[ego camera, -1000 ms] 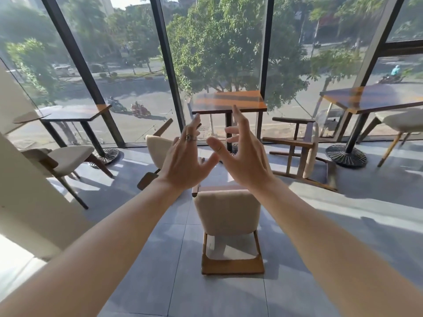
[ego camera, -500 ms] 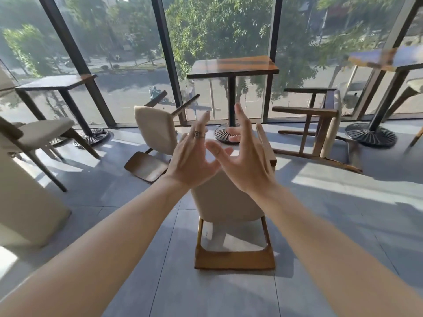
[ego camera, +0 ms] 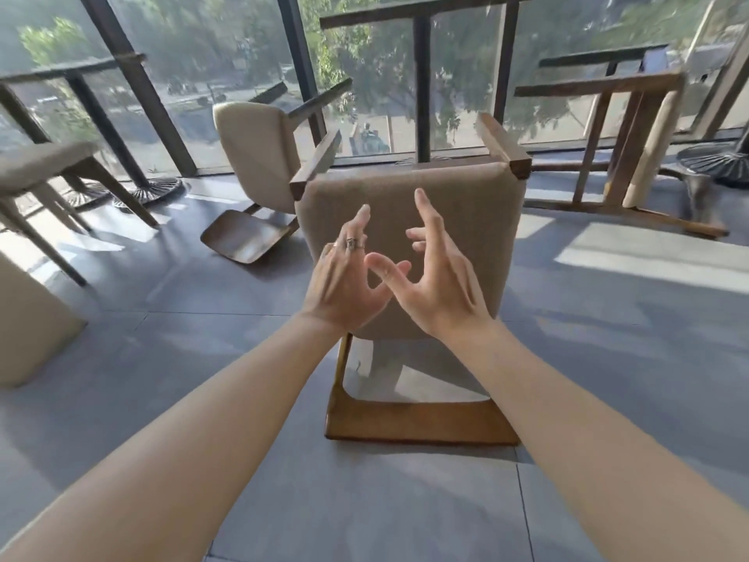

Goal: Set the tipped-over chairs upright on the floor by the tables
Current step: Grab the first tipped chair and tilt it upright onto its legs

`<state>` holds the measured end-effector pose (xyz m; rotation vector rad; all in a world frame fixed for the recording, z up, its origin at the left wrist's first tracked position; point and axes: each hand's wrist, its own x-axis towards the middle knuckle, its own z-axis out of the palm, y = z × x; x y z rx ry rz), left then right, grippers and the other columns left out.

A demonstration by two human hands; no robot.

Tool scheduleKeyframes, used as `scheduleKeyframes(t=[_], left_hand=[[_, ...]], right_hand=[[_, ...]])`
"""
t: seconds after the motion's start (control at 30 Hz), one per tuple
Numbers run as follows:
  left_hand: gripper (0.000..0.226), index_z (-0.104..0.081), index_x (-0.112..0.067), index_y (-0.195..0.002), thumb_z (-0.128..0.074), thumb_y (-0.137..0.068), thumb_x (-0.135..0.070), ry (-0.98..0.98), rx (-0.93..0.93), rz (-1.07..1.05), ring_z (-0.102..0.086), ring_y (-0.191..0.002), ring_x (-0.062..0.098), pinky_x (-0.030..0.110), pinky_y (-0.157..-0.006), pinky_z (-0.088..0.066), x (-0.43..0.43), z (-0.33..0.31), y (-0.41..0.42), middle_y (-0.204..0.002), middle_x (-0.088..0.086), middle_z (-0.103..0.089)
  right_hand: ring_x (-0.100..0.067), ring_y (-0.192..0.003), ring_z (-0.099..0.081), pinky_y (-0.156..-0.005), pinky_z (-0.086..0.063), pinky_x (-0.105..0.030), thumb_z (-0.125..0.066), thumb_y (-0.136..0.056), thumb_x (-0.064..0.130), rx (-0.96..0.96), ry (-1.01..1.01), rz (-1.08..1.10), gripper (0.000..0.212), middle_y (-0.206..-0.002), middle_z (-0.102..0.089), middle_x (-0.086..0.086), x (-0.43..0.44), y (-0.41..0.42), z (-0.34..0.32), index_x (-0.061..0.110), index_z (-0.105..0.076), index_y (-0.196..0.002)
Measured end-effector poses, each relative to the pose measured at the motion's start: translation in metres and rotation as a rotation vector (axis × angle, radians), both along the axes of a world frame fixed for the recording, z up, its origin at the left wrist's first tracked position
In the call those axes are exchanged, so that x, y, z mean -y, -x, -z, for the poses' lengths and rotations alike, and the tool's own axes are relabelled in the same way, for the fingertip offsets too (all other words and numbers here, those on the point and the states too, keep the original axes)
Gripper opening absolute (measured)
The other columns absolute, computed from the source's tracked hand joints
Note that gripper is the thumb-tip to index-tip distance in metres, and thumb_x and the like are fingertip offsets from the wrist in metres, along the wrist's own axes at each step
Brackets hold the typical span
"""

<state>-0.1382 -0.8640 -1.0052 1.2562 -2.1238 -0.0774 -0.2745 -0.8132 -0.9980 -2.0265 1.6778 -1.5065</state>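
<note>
At the centre of the frame a tipped-over chair (ego camera: 409, 237) is seen lying on its wooden backrest (ego camera: 421, 425), which is pressed flat to the grey tiled floor (ego camera: 202, 399); the cushioned seat is turned up on edge toward the camera and two legs are pointed away toward the window. Both hands are held out in front of that seat. The left hand (ego camera: 344, 281), with a ring on one finger, is spread wide with nothing in it, and the right hand (ego camera: 439, 277) is likewise opened wide and empty; the thumbs are nearly crossed between them. No contact with the cushion can be confirmed, since the hands are only seen against it. The fingers are probably splayed so that the seat's edges can be taken from both sides, which is judged to be the grip needed for swinging the chair up onto its legs.

A second tipped chair (ego camera: 253, 156) is found left of centre, its curved back on the floor. A third chair (ego camera: 624, 148), lying on its side, is seen at the upper right. All three are placed near the tables along the glass; a centre table (ego camera: 421, 54) is stood just behind the nearest chair. At the left edge an upright chair (ego camera: 44, 168) is partly shown.
</note>
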Motion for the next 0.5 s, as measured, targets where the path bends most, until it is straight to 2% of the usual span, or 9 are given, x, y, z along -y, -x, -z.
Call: scheduleKeyframes(t=[0.1,0.23,0.3,0.37,0.5], left_hand=[[0.093,-0.019,-0.012,-0.149,-0.055,-0.08,-0.062,-0.054,-0.002,-0.023,-0.054,-0.119,0.027,0.045,-0.099,-0.044,0.011,-0.005,0.009,-0.147,0.004,-0.039],[0.081,-0.028,-0.003,-0.145,-0.063,-0.082,-0.041,-0.037,0.024,0.006,-0.053,-0.122,0.026,0.041,-0.105,-0.037,0.039,-0.017,0.015,-0.149,0.01,-0.036],[0.089,-0.02,-0.008,-0.149,-0.059,-0.081,-0.049,-0.059,0.029,-0.004,-0.05,-0.124,0.019,0.037,-0.107,-0.034,0.062,-0.012,0.012,-0.149,0.006,-0.036],[0.093,-0.017,-0.009,-0.15,-0.047,-0.079,-0.06,-0.065,0.036,-0.009,-0.05,-0.124,0.017,0.035,-0.107,-0.033,0.076,-0.006,0.013,-0.147,0.005,-0.038],[0.089,-0.022,-0.01,-0.148,-0.044,-0.077,-0.059,-0.151,0.042,0.012,-0.054,-0.12,0.015,0.037,-0.106,-0.034,0.091,0.021,0.014,-0.144,0.004,-0.042]], right_hand=[[-0.021,-0.113,-0.06,-0.093,-0.05,-0.043,-0.052,-0.081,0.069,-0.005,-0.003,0.017,0.094,-0.129,-0.059,-0.014,0.016,0.008,-0.017,0.016,-0.02,-0.152],[-0.022,-0.115,-0.059,-0.094,-0.048,-0.049,-0.051,-0.083,0.067,-0.012,-0.028,-0.001,0.092,-0.128,-0.06,-0.015,0.058,0.003,-0.03,0.015,-0.019,-0.152],[-0.021,-0.116,-0.058,-0.095,-0.048,-0.046,-0.054,-0.084,0.066,-0.008,-0.048,0.001,0.092,-0.129,-0.059,-0.014,0.076,-0.005,-0.02,0.016,-0.018,-0.152],[-0.018,-0.116,-0.058,-0.095,-0.048,-0.043,-0.055,-0.084,0.065,-0.029,-0.052,0.0,0.091,-0.131,-0.058,-0.013,0.082,-0.009,-0.01,0.017,-0.018,-0.152],[-0.019,-0.115,-0.058,-0.094,-0.048,-0.044,-0.055,-0.085,0.064,-0.043,-0.142,0.002,0.089,-0.132,-0.057,-0.012,0.093,-0.01,0.017,0.017,-0.019,-0.152]])
